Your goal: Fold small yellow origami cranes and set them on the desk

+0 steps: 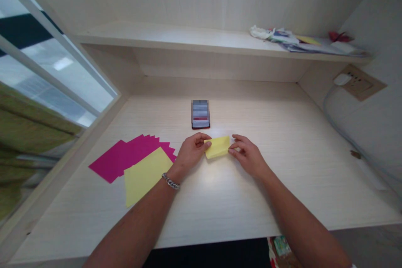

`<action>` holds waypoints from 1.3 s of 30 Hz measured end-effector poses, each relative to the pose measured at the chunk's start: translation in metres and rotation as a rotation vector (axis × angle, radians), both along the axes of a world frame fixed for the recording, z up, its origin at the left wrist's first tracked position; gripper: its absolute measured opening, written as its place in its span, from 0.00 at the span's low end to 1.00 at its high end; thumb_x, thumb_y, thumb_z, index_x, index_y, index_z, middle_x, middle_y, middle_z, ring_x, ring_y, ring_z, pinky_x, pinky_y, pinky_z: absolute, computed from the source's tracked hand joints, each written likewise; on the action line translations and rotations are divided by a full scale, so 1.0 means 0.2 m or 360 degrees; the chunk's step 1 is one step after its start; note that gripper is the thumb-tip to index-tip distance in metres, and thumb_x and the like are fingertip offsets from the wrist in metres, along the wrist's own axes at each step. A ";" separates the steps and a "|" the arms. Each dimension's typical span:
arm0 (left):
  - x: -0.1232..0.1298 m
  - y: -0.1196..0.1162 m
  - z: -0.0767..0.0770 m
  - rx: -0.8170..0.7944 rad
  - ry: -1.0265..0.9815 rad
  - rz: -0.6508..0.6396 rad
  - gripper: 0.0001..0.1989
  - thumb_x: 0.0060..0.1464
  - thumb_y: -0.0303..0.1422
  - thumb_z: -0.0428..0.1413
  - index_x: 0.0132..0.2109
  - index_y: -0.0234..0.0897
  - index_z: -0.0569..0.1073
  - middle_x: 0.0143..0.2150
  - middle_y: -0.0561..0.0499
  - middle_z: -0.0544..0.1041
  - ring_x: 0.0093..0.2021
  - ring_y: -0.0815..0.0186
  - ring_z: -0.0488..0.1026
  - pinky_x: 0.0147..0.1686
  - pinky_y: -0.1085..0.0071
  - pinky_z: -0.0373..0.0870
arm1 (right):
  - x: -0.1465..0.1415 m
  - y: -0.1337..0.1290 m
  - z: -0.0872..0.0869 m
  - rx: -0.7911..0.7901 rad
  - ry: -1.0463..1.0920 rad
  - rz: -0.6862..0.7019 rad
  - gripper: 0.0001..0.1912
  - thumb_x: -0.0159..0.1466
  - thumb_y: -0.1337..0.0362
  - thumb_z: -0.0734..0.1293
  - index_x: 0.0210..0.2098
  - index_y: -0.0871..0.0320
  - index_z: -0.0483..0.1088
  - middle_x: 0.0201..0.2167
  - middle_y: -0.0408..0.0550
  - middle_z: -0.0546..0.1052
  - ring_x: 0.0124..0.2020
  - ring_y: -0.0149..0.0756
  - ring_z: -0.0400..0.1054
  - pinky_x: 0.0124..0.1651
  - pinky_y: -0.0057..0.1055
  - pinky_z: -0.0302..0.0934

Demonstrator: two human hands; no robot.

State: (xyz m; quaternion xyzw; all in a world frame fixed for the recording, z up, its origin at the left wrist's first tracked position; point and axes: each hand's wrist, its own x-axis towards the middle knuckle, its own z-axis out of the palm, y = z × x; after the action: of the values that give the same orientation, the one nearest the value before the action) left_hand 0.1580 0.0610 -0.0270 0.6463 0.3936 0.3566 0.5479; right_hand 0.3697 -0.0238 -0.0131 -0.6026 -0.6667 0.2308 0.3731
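- Nearest us in the head view, our left forearm [132,226] and right forearm [301,217] come in from the bottom corners, with dark cloth [207,255] below the near edge of the surface [282,113].
- We wear a silver chain bracelet [170,181] on the left wrist.
- Our hands are near each other at the middle of the surface, one at each end of a small creased yellow paper [217,147].
- With the left hand [194,146] we pinch its left end, thumb on top.
- With the right hand [246,155] we bring bent fingertips to its right end; we cannot tell whether they grip it or only touch it.
- Beside our left forearm we see a flat yellow sheet [146,176], partly covered by that arm and overlapping a fan of magenta sheets [133,155].
- Just beyond our hands we have a phone [200,114] lying flat, its screen blurred into blocks.
- Farther back we see a shelf [172,38] with a jumble of papers [295,41] on its right part.
- On our right, a white plug [342,78] sits in a wall socket [364,83], its cable [333,122] hanging down.
- On our left we see a green curtain [34,121].
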 end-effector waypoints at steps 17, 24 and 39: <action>0.03 -0.06 0.08 -0.0331 -0.0218 -0.0151 0.15 0.54 0.42 0.54 0.40 0.34 0.74 0.38 0.47 0.77 0.37 0.65 0.74 0.39 0.67 0.71 | -0.02 0.03 0.00 -0.0114 0.0289 -0.0186 0.10 0.58 0.62 0.66 0.38 0.56 0.75 0.33 0.47 0.78 0.31 0.34 0.69 0.35 0.31 0.62; 0.02 -0.08 0.08 -0.0275 -0.0101 -0.0130 0.17 0.45 0.35 0.63 0.43 0.35 0.73 0.38 0.46 0.79 0.37 0.64 0.76 0.39 0.66 0.73 | -0.03 0.03 0.02 -0.0114 0.0255 -0.0171 0.11 0.59 0.62 0.65 0.40 0.54 0.76 0.36 0.47 0.79 0.34 0.36 0.71 0.37 0.32 0.64; 0.02 -0.06 0.04 -0.0296 0.0017 0.0055 0.12 0.47 0.35 0.61 0.39 0.34 0.75 0.37 0.45 0.80 0.36 0.62 0.77 0.37 0.68 0.74 | -0.03 0.10 0.06 -0.0137 0.0087 -0.0048 0.08 0.59 0.64 0.65 0.35 0.53 0.77 0.33 0.44 0.80 0.34 0.36 0.72 0.39 0.32 0.64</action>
State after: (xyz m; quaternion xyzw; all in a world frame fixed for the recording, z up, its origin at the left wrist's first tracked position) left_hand 0.1618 0.0488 -0.0185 0.5876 0.4390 0.3246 0.5972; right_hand 0.3640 -0.0039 -0.0010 -0.6216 -0.6365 0.2699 0.3683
